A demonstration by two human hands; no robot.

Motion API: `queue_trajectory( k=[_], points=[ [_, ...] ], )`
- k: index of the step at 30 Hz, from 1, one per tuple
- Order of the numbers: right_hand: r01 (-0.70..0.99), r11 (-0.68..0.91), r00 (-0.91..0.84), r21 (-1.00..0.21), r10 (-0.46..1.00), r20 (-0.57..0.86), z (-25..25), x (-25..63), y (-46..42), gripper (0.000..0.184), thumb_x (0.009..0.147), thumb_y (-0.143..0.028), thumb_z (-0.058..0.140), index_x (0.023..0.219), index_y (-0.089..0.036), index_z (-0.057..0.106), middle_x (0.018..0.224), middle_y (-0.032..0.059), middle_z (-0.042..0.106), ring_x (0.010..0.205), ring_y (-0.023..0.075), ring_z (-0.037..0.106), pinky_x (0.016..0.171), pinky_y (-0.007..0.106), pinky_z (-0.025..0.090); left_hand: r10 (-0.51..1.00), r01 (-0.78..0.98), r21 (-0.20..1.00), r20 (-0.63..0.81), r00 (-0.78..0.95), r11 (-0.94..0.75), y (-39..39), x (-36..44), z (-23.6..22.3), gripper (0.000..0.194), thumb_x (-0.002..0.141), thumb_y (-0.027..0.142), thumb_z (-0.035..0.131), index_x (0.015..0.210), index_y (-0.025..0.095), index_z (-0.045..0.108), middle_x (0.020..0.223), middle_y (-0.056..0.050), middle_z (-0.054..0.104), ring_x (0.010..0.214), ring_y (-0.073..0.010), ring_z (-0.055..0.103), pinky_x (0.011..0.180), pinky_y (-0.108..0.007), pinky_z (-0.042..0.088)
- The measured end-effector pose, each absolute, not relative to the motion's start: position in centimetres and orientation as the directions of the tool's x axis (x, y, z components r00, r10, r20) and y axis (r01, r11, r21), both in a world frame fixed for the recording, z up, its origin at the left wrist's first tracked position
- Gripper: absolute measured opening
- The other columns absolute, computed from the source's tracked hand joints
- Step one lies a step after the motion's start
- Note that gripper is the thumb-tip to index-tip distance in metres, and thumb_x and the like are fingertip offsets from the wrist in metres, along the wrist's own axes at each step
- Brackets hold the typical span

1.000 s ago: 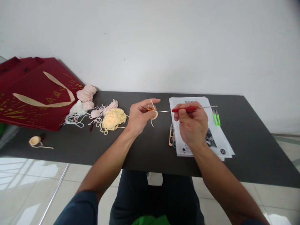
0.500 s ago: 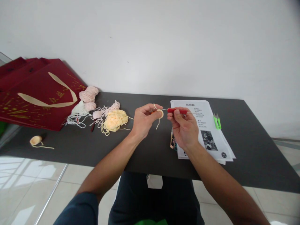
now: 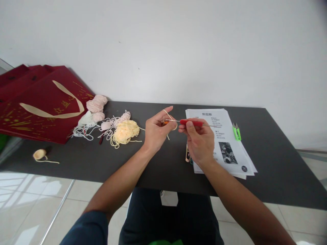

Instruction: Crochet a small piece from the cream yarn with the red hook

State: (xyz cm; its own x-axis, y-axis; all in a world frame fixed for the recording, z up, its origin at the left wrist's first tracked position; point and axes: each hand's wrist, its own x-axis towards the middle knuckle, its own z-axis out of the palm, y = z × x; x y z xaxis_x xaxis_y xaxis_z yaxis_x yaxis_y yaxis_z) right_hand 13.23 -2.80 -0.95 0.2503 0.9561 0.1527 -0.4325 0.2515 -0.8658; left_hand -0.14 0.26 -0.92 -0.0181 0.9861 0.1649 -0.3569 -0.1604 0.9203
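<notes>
Hook: our hook [image 3: 186, 121] is up in the air near the middle of the frame. It lies almost flat from left to right, with the right end a little lower. The thin tip points left.
Right hand: our right hand [image 3: 200, 141] is right of the middle, pinching the red handle between thumb and fingers. It is the hand nearer the handle, and a thin rod pokes out past it on the right.
Left hand: our left hand [image 3: 154, 132] is just left of the hook. Its thumb and a finger look to be pinching a small cream piece [image 3: 175, 126], while the pointing finger sticks up and to the right.
Cream piece: it is in the middle of the frame, by our left thumb. Our hand hides most of it, and we see a curved edge to the right of the thumb.
Tip and piece: the tip reaches left over the gap between our left thumb and pointing finger. We cannot tell if it goes through a stitch.
Loop: a strand [image 3: 168, 112] goes over our pointing finger, just above the hook.
Tail: a short end [image 3: 168, 137] hangs below our thumb.
Ball: the yellow ball [image 3: 125, 132] sits on the table [image 3: 158, 170], left of our left hand. A strand runs from it toward that hand.
Paper: the sheets [image 3: 227, 134] lie at right of the middle, partly under our right hand.
Snips: the green snips [image 3: 237, 132] lie at the right edge of the sheets.
</notes>
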Motion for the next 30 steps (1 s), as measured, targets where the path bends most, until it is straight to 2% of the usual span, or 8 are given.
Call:
queue_trajectory(
  k=[5,7,9,12,15,18,20,30],
  points=[
    [0.019,0.435,0.327,-0.900,0.848,0.417,-1.3,13.4,-4.0,0.015,0.092,-0.025,0.076,0.107,-0.026,0.079,0.091,0.0024,0.084,0.076,0.0170,0.080,0.074,0.033,0.070,0.993,-0.467,0.878,0.118,-0.004,-0.106,0.2,-0.2,-0.7,0.051,0.073,0.020,0.090,0.122,0.025,0.076,0.085,0.000,0.078,0.076,-0.0101,0.068,0.076,-0.025,0.053],
    [0.178,0.609,0.227,-0.773,0.739,0.634,-1.8,13.6,-4.4,0.026,0.091,-0.016,0.074,0.113,-0.030,0.080,0.109,0.0037,0.085,0.090,0.0200,0.081,0.083,0.039,0.070,0.997,-0.545,0.837,0.073,0.016,-0.052,0.1,-0.2,-0.4,0.052,0.073,0.020,0.090,0.123,0.025,0.075,0.084,0.001,0.078,0.076,-0.0097,0.069,0.078,-0.025,0.053],
    [0.241,0.710,0.108,-0.662,0.658,0.745,-2.3,13.7,-4.5,0.039,0.089,-0.009,0.075,0.119,-0.035,0.079,0.122,0.0029,0.082,0.103,0.0231,0.080,0.090,0.044,0.069,0.998,-0.613,0.790,0.029,0.056,0.012,0.1,-0.3,-0.1,0.051,0.073,0.019,0.091,0.122,0.022,0.075,0.084,0.000,0.077,0.075,-0.0093,0.069,0.079,-0.024,0.053],
    [0.156,0.693,0.110,-0.704,0.696,0.710,-2.6,13.7,-4.2,0.041,0.089,-0.008,0.075,0.118,-0.036,0.079,0.124,0.0012,0.081,0.104,0.0224,0.080,0.091,0.044,0.069,0.993,-0.670,0.737,-0.011,0.117,0.087,0.2,-0.5,0.4,0.047,0.070,0.017,0.091,0.115,0.017,0.077,0.082,-0.001,0.077,0.073,-0.0086,0.068,0.078,-0.023,0.053],
    [-0.134,0.517,0.201,-0.846,0.850,0.488,-2.3,13.6,-3.5,0.025,0.092,-0.016,0.074,0.109,-0.033,0.081,0.111,0.0007,0.084,0.089,0.0182,0.081,0.082,0.038,0.070,0.992,-0.676,0.731,-0.016,0.127,0.098,0.3,-0.6,0.6,0.045,0.067,0.015,0.092,0.111,0.016,0.079,0.080,-0.001,0.076,0.070,-0.0079,0.067,0.074,-0.022,0.052],
    [-0.391,0.369,0.207,-0.844,0.928,0.310,-1.6,13.7,-2.8,0.010,0.091,-0.024,0.077,0.099,-0.028,0.080,0.097,0.0000,0.084,0.077,0.0149,0.078,0.072,0.031,0.067,0.993,-0.635,0.769,0.004,0.114,0.070,0.2,-0.5,0.6,0.046,0.066,0.012,0.091,0.110,0.017,0.080,0.080,0.000,0.075,0.068,-0.0068,0.064,0.071,-0.022,0.050],
    [-0.474,0.330,0.187,-0.816,0.944,0.273,-1.2,13.9,-2.4,0.008,0.089,-0.025,0.080,0.096,-0.027,0.078,0.094,-0.0003,0.084,0.075,0.0129,0.076,0.071,0.028,0.065,0.994,-0.597,0.801,0.024,0.107,0.045,0.1,-0.4,0.5,0.048,0.065,0.012,0.090,0.111,0.019,0.080,0.079,0.001,0.075,0.066,-0.0063,0.062,0.069,-0.022,0.049],
    [-0.455,0.366,0.185,-0.812,0.930,0.316,-0.5,14.8,-2.2,0.016,0.084,-0.029,0.085,0.090,-0.027,0.070,0.091,-0.0018,0.079,0.071,0.0110,0.068,0.067,0.027,0.056,0.990,-0.495,0.869,0.070,0.121,-0.001,0.0,-0.4,0.1,0.050,0.065,0.012,0.087,0.114,0.022,0.080,0.074,0.002,0.071,0.063,-0.0069,0.056,0.064,-0.024,0.045]
  ],
)
